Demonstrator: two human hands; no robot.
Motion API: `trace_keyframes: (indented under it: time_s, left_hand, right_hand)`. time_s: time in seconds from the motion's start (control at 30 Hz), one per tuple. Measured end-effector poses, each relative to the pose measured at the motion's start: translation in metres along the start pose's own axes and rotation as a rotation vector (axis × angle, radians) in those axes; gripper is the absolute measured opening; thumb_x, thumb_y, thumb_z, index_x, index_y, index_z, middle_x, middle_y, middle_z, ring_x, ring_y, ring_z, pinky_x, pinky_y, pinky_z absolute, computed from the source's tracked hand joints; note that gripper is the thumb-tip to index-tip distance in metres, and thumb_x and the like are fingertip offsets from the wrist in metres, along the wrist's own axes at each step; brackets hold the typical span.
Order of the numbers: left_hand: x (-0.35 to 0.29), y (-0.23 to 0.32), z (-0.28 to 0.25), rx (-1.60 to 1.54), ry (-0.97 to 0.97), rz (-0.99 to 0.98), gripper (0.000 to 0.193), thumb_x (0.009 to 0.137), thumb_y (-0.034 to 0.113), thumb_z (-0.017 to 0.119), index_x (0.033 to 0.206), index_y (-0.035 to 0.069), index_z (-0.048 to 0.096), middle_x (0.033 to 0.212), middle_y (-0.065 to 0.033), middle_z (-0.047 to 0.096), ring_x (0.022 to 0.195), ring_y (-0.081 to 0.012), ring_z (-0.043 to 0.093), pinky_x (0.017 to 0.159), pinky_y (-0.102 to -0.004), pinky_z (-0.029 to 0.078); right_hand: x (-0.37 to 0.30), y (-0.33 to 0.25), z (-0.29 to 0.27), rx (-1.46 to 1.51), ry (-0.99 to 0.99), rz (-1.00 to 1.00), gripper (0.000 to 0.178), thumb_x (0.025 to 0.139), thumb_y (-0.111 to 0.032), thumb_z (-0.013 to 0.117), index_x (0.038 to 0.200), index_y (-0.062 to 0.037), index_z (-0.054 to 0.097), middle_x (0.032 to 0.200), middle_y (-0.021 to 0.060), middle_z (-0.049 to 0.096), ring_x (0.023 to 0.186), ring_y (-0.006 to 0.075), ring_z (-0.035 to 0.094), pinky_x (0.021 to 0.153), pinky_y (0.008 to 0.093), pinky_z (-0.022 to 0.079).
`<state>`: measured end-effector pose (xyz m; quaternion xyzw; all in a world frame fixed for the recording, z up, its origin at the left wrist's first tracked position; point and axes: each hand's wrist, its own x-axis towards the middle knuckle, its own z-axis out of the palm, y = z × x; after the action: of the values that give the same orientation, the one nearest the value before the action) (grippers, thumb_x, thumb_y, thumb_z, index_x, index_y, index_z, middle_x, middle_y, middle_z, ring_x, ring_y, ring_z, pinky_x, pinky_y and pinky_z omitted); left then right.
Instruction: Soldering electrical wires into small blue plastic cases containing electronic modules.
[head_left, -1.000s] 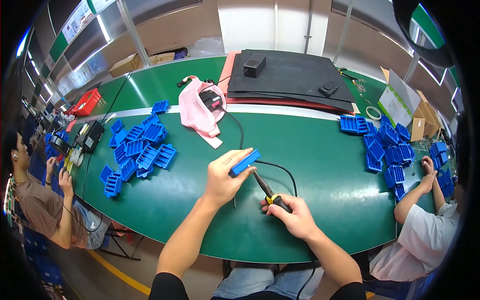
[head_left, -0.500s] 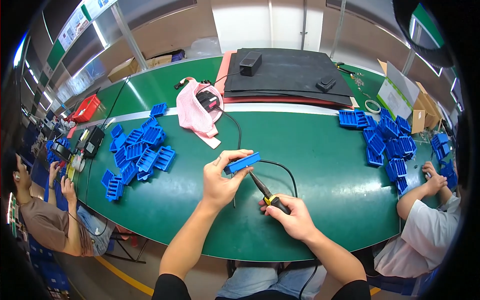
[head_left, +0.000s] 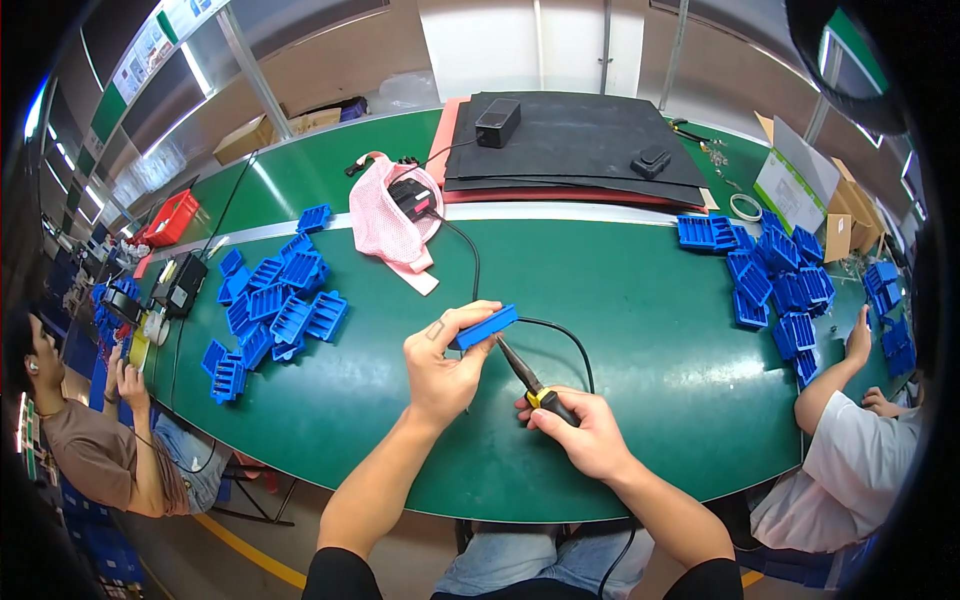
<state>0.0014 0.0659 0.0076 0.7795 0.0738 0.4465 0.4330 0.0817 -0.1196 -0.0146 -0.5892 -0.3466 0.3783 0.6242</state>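
Left fingers (head_left: 462,318) pinch a blue holder (head_left: 487,327); right fingers (head_left: 556,424) curl round pliers (head_left: 525,375).

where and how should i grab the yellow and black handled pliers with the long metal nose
Probably by the yellow and black handles, coming from the lower right, where the right hand holds them. The long metal nose tapers up and left toward the blue plastic piece in the left hand, so the thicker handle end faces away and leaves the tip free.
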Motion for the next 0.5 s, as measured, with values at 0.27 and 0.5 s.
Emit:
trace_keyframes:
  time_s: [0.27, 0.5]
  left_hand:
    - [-0.0019, 0.0047, 0.0041, 0.041, 0.041, 0.013, 0.022, 0.075, -0.013, 0.069, 0.094, -0.003, 0.065, 0.102, -0.0179, 0.071, 0.088, -0.0197, 0.070, 0.076, -0.0286, 0.057]
    - [-0.0029, 0.0004, 0.0059, 0.078, 0.058, 0.101, 0.023, 0.075, -0.013, 0.069, 0.094, -0.002, 0.066, 0.102, -0.0177, 0.071, 0.088, -0.0205, 0.071, 0.077, -0.0291, 0.057]
  right_hand:
    - [0.0005, 0.0010, 0.0011, -0.015, 0.006, -0.015, 0.019, 0.091, -0.014, 0.064, 0.100, 0.0027, 0.068, 0.087, 0.0039, 0.064, 0.078, 0.0085, 0.057, 0.071, 0.0245, 0.045]
    - [-0.0019, 0.0022, 0.0019, -0.126, 0.022, -0.040, 0.019, 0.092, -0.015, 0.063, 0.085, 0.0026, 0.061, 0.077, 0.0031, 0.056, 0.069, 0.0099, 0.051, 0.063, 0.0269, 0.041]
